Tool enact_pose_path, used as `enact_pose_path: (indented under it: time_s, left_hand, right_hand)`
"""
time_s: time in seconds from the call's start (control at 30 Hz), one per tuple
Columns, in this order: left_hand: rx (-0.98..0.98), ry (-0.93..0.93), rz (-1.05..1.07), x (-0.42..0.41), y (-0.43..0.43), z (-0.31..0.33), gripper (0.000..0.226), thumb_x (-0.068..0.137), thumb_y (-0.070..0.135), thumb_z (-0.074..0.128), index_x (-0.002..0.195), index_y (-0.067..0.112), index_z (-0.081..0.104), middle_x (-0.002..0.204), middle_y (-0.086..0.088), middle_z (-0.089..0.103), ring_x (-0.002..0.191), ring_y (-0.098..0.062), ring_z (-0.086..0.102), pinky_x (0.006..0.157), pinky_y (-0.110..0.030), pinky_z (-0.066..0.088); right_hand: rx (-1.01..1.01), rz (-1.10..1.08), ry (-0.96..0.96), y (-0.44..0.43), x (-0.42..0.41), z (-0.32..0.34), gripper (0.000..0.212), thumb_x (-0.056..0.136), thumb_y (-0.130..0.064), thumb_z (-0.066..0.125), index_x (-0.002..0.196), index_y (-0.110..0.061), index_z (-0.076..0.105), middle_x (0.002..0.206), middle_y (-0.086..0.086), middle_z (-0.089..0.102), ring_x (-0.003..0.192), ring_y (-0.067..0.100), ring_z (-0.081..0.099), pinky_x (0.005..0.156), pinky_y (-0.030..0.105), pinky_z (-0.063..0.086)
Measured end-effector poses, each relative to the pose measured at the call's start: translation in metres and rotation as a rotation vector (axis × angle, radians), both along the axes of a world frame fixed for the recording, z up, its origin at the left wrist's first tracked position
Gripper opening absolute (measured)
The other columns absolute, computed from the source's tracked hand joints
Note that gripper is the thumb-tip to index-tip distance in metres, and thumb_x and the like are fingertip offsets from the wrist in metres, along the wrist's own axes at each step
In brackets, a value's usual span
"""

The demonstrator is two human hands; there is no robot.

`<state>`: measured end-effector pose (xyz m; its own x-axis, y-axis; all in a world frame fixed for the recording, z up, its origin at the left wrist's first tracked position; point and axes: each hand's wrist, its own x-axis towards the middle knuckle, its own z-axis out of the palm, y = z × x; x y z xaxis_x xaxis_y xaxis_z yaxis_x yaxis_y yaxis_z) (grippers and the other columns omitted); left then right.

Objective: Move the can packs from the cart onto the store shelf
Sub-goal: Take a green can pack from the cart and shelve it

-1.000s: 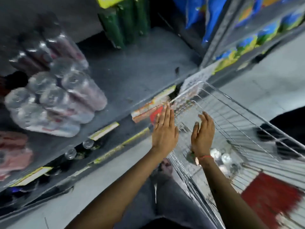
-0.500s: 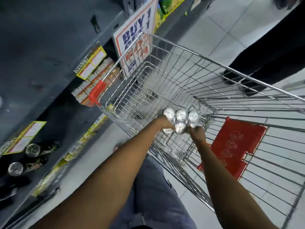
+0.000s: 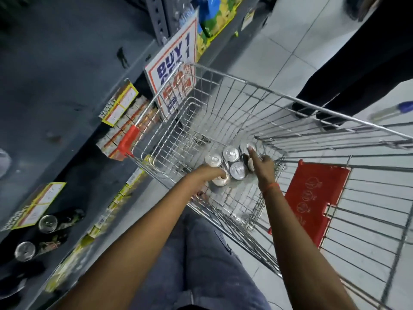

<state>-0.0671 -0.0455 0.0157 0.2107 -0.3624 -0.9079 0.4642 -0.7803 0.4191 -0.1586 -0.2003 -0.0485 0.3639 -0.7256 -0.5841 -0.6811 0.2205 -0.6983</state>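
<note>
Inside the cart [image 3: 223, 90], both hands are closing on the can pack [image 3: 231, 163]: left hand [image 3: 211, 174] fingers curling at seven o'clock, right hand [image 3: 262, 166] gripping at three o'clock

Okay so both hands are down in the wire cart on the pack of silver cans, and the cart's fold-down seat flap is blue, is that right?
Not quite. The head view shows the fold-down seat flap is red plastic, not blue. The rest holds: the left hand and right hand are both down in the silver wire cart on the pack of silver-topped cans.
</note>
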Motion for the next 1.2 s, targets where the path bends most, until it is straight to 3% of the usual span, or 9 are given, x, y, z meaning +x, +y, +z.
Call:
enact_pose_path:
  time_s: [0.1,0.2,0.33,0.43,0.63,0.77,0.93,1.03,1.2]
  left_hand:
    - [-0.069,-0.021,0.205,0.009,0.022,0.031,0.043,0.079,0.032,0.064,0.118,0.016,0.056,0.114,0.0,0.053,0.101,-0.021,0.055,0.09,-0.034,0.047]
    - [-0.104,-0.13,0.376,0.023,0.041,0.071,0.033,0.082,0.029,0.063,0.112,0.016,0.059,0.093,0.0,0.059,0.08,-0.017,0.053,0.095,-0.037,0.047]
    - [-0.207,-0.311,0.548,0.046,0.073,0.141,0.008,0.081,0.027,0.062,0.078,0.02,0.059,0.075,-0.003,0.059,0.071,-0.019,0.053,0.074,-0.032,0.043]
    - [-0.283,-0.428,0.649,0.059,0.101,0.181,0.017,0.074,0.026,0.062,0.085,0.016,0.054,0.072,-0.01,0.045,0.067,-0.021,0.04,0.056,-0.028,0.031]
    - [-0.255,-0.634,0.802,0.084,0.151,0.227,0.016,0.076,0.025,0.064,0.078,0.01,0.064,0.075,-0.013,0.063,0.075,-0.023,0.063,0.076,-0.036,0.05]
    - [-0.224,-0.642,0.858,0.106,0.167,0.233,0.025,0.078,0.027,0.064,0.088,0.005,0.068,0.085,-0.016,0.068,0.081,-0.027,0.069,0.077,-0.033,0.055]
    - [-0.204,-0.687,0.953,0.135,0.178,0.227,0.018,0.081,0.022,0.063,0.083,0.005,0.068,0.093,-0.015,0.072,0.087,-0.023,0.07,0.075,-0.027,0.055]
    - [-0.187,-0.725,0.988,0.152,0.184,0.224,0.015,0.08,0.022,0.063,0.081,0.008,0.067,0.092,-0.014,0.071,0.084,-0.022,0.069,0.072,-0.025,0.053]
    - [-0.206,-0.772,0.923,0.169,0.193,0.217,0.021,0.084,0.025,0.061,0.089,0.006,0.069,0.088,-0.009,0.072,0.086,-0.021,0.07,0.075,-0.026,0.055]
  right_hand:
    - [-0.119,0.007,-0.017,0.001,0.031,0.043,0.055,0.08,-0.061,0.061,0.055,-0.016,0.041,0.056,0.002,0.042,0.059,0.02,0.041,0.058,0.032,0.032]
    - [-0.207,0.08,-0.07,0.008,0.06,0.091,0.061,0.083,-0.066,0.053,0.053,-0.016,0.035,0.054,0.004,0.038,0.057,0.022,0.036,0.061,0.035,0.031]
    - [-0.32,0.163,-0.188,0.031,0.107,0.158,0.056,0.086,-0.063,0.049,0.057,-0.015,0.043,0.068,0.008,0.048,0.069,0.021,0.044,0.066,0.034,0.035]
    - [-0.335,0.235,-0.339,0.055,0.141,0.203,0.053,0.09,-0.053,0.052,0.052,-0.02,0.035,0.057,0.0,0.039,0.057,0.015,0.036,0.056,0.03,0.031]
    - [-0.266,0.38,-0.578,0.102,0.215,0.255,0.037,0.085,-0.039,0.058,0.059,-0.015,0.051,0.061,-0.003,0.047,0.062,0.012,0.042,0.064,0.033,0.036]
    - [-0.215,0.5,-0.574,0.134,0.268,0.266,0.027,0.086,-0.032,0.059,0.064,-0.018,0.053,0.064,-0.004,0.05,0.07,0.016,0.046,0.069,0.03,0.039]
    - [-0.145,0.579,-0.573,0.156,0.316,0.266,0.034,0.09,-0.028,0.057,0.077,0.003,0.058,0.078,0.008,0.055,0.078,0.02,0.051,0.072,0.031,0.038]
    - [-0.088,0.563,-0.561,0.166,0.335,0.265,0.034,0.091,-0.027,0.056,0.061,-0.013,0.049,0.069,0.002,0.053,0.079,0.02,0.05,0.074,0.033,0.039]
    - [-0.026,0.57,-0.547,0.168,0.339,0.271,0.038,0.093,-0.044,0.051,0.099,-0.007,0.055,0.103,0.008,0.053,0.097,0.023,0.051,0.089,0.034,0.039]
